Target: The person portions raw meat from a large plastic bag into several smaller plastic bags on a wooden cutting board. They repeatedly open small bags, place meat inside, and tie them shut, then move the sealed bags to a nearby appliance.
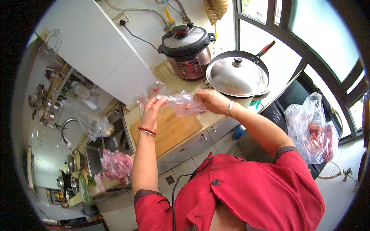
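A clear plastic bag with red marks (185,102) stretches between my two hands over the wooden cutting board (170,130). My left hand (153,109), with a red bead bracelet at its wrist, pinches the bag between thumb and fingers. At the bag's other end, my right hand (212,99) grips the plastic; its fingers are partly blurred. A silver bangle is on that wrist. Just beyond the bag are a lidded wok (237,76) and an electric pressure cooker (186,53) on the counter.
Left of the board is a steel sink (95,156) with a faucet (65,132). A bag of raw meat (117,166) lies by its near edge. Another plastic bag of meat (318,132) rests on a black surface at right. Pots and a wrapped green vegetable (84,190) stand farther left.
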Demonstrator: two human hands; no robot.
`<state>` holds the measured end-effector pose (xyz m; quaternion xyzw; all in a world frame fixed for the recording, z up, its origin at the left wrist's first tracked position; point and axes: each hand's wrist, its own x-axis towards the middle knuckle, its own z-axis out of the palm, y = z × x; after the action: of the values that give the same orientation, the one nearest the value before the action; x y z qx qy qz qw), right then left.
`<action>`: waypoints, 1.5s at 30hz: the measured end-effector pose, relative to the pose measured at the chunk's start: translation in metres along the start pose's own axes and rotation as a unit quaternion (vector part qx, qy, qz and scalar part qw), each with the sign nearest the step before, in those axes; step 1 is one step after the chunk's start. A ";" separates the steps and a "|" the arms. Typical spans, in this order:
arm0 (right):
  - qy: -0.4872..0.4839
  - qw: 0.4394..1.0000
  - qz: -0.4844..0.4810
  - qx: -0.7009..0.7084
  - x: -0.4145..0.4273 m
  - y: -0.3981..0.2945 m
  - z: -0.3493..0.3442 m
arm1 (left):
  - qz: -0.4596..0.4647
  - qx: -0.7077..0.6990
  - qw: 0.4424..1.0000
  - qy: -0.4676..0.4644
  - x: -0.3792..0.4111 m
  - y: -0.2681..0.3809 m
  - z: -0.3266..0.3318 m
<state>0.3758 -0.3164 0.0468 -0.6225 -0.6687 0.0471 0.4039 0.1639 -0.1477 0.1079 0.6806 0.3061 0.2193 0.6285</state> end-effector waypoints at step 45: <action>0.109 0.957 0.151 0.224 0.070 -0.110 -0.046 | 0.128 0.169 0.943 -0.255 0.011 -0.106 0.027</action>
<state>0.3229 -0.3005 0.1735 -0.6112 -0.4911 0.1882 0.5915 0.1749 -0.1568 -0.0009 0.8434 0.0788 0.0617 0.5278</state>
